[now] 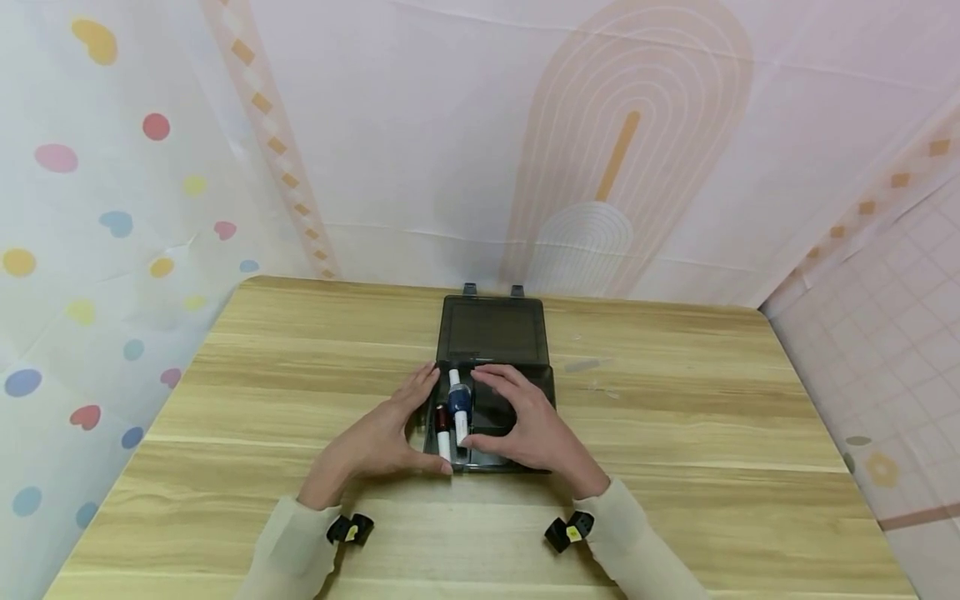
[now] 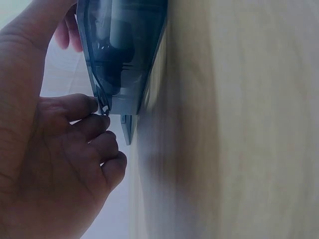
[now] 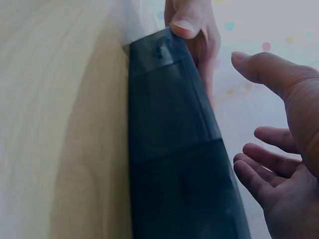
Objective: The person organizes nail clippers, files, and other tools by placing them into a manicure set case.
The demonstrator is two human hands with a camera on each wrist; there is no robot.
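Note:
A dark see-through plastic box [image 1: 493, 467] stands on the table with its lid [image 1: 491, 329] laid back. In its left part lie a blue nail polish bottle [image 1: 460, 400] with white ends and a dark red nail polish bottle [image 1: 442, 419] with a white cap. My left hand [image 1: 382, 437] holds the box's left side, thumb at the front corner and fingertips at the back corner, as the left wrist view also shows. Over the right part hovers my right hand [image 1: 528, 425], thumb and fingers spread near the blue bottle. The right wrist view shows nothing between them.
Small clear plastic scraps [image 1: 585, 365] lie on the wooden table [image 1: 697, 433] right of the box. A patterned cloth [image 1: 420, 167] hangs behind the table, close to the lid's clips [image 1: 470, 289].

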